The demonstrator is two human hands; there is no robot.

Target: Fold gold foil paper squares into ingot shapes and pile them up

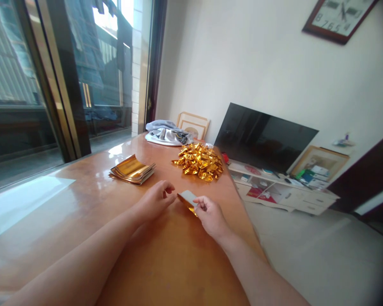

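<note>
Both of my hands rest on a glossy wooden table (83,204). My right hand (210,216) pinches a small sheet of gold foil paper (187,198), its white back facing up. My left hand (158,199) is curled just left of that sheet, its fingertips at the sheet's edge; whether it grips the sheet I cannot tell. Farther back lies a pile of folded gold foil pieces (199,161). To the left of the pile sits a stack of flat gold foil sheets (132,170).
A heap of grey and white cloth (167,134) lies at the table's far end. The table's right edge drops to the floor, where a white TV stand (284,191) holds a dark screen (261,136). Glass sliding doors (51,85) run along the left.
</note>
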